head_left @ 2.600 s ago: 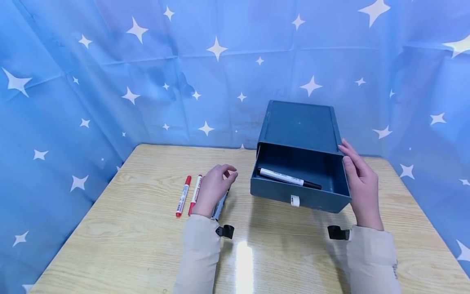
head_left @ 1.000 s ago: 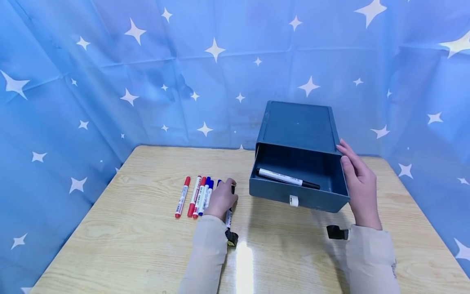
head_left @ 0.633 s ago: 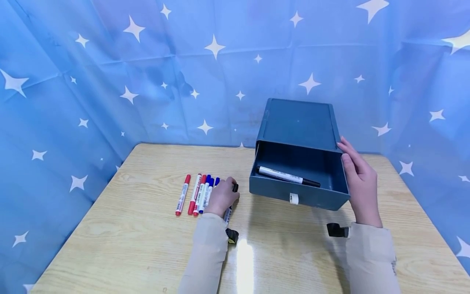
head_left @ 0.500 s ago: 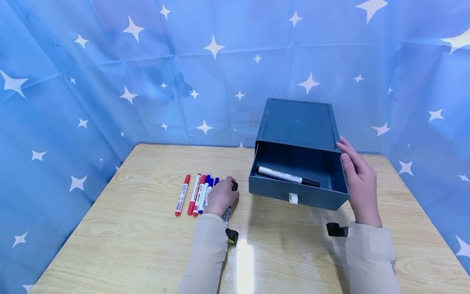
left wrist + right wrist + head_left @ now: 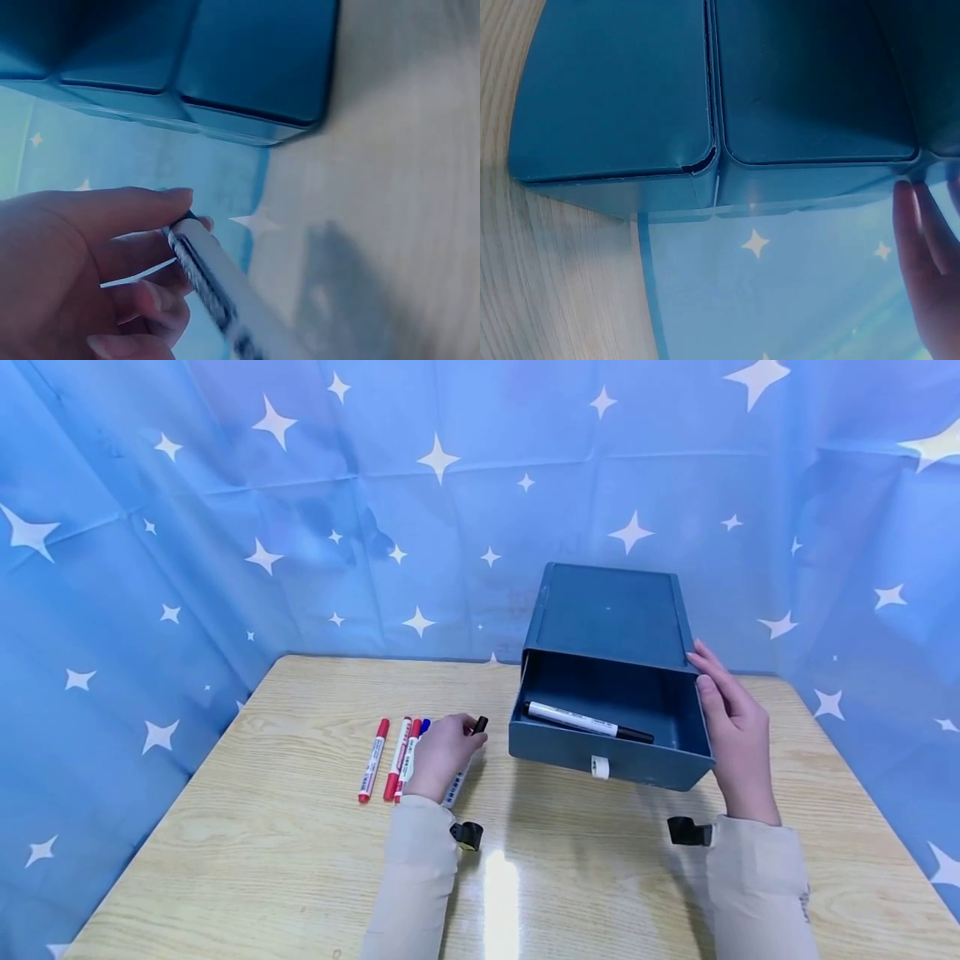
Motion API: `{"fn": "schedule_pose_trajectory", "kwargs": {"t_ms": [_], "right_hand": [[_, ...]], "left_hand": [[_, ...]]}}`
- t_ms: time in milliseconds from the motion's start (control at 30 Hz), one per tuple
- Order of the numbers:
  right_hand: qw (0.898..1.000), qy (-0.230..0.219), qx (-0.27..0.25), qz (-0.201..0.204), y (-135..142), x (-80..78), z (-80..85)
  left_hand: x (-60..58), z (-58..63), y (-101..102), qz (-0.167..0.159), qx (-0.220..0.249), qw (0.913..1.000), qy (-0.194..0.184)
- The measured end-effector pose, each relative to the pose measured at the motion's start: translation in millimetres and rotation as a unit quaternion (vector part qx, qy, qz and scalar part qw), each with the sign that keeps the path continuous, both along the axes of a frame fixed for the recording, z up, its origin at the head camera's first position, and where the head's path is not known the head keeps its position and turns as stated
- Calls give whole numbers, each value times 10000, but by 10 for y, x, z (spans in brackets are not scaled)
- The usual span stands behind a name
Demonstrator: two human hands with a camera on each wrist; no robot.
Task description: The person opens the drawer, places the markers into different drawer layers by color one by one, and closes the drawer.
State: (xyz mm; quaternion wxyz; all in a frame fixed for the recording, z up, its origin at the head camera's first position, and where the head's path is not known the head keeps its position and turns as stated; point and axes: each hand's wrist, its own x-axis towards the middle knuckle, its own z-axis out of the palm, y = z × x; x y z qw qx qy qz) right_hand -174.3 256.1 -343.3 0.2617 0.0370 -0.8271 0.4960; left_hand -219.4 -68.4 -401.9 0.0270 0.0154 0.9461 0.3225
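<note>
In the head view my left hand pinches a black-capped whiteboard marker near its cap. The left wrist view shows this marker's white printed barrel slanting down from the thumb and fingertips. A dark blue drawer box stands to the right with its drawer pulled out. Inside the drawer lies another black-capped marker. My right hand rests with extended fingers against the box's right side. In the right wrist view, its fingers touch the box wall.
Left of my left hand, a red marker lies apart from two more red ones, and a blue cap shows beside them. My hand hides other markers. A starry blue curtain hangs behind the wooden table.
My left hand has gone from an empty pinch above the markers, down to the black-capped one, and now raises it slightly, covering the blue markers more. The right hand stays on the box.
</note>
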Motion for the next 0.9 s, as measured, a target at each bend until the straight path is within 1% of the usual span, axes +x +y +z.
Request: {"fn": "schedule_pose_trajectory", "kwargs": {"t_ms": [133,267,433,567,700,900], "right_hand": [[10000,-18,-10,-12,-5,10,5],[10000,-41,4,-27,-38,44,41],[10000,9,-22,-9,-107,119,127],[10000,49,-28,-6,-132,147,156],[10000,59,3,-17,-127,132,147],[9999,11,74,-81,-67,73,84]], "left_hand": [[28,100,-26,-55,55,9996,278],[79,214,-36,14,30,9988,483],[141,353,-45,23,-113,9973,730],[186,451,-69,-23,-195,9958,895],[229,531,-87,-97,-179,9941,1062],[311,647,-92,-92,-13,9900,1405]]}}
